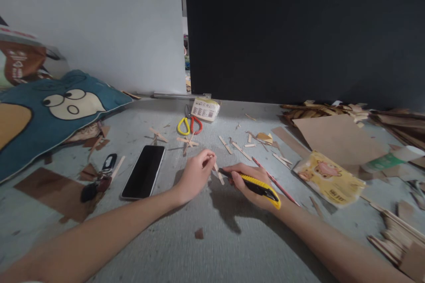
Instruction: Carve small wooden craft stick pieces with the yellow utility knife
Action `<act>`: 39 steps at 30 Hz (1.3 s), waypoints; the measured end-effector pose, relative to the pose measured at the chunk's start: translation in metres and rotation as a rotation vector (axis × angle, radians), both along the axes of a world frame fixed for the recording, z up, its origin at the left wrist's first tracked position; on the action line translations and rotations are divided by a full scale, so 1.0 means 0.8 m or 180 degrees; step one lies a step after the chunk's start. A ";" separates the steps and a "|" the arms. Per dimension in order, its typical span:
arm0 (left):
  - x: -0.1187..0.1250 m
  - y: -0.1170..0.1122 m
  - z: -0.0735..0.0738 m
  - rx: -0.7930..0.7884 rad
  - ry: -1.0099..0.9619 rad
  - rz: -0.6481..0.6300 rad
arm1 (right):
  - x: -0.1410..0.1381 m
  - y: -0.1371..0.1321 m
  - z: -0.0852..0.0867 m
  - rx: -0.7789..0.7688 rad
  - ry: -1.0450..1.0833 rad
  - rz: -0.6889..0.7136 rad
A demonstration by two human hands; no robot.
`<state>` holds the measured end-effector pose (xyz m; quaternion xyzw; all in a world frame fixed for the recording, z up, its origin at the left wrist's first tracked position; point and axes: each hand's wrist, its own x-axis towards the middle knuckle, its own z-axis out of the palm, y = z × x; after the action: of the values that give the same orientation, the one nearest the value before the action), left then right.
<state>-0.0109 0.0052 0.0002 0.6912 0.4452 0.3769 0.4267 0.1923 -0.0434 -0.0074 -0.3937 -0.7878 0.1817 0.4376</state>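
Observation:
In my right hand is a yellow and black utility knife, its tip pointing left toward a small wooden stick. My left hand pinches the upper end of that stick, with the fingers closed around it. The knife's tip is close beside the stick; whether it touches I cannot tell. Just beyond my hands lie a crossed set of wooden sticks and a loose stick. A red pencil rests to the right, partly behind my right hand.
Left of my hands lie a black phone, keys and a blue cushion. Scissors and a white packet sit at the back. To the right are a yellow packet, cardboard and wood scraps.

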 end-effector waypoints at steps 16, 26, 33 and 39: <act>0.000 -0.002 -0.006 0.0057 0.0010 0.0163 | -0.009 -0.006 0.003 -0.0227 0.0019 -0.0057; 0.000 -0.006 -0.006 0.0104 0.0028 0.0134 | -0.014 -0.006 0.006 -0.0372 0.0157 -0.0062; 0.001 -0.007 -0.007 0.0135 0.0044 0.0037 | -0.015 -0.012 0.009 -0.0233 0.0144 -0.0113; 0.002 -0.002 -0.008 -0.0200 -0.0196 -0.0095 | -0.021 -0.016 0.002 0.0380 0.0094 -0.0190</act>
<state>-0.0090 0.0033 -0.0062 0.6720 0.4331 0.3774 0.4674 0.1759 -0.0564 -0.0055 -0.3875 -0.7786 0.1271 0.4770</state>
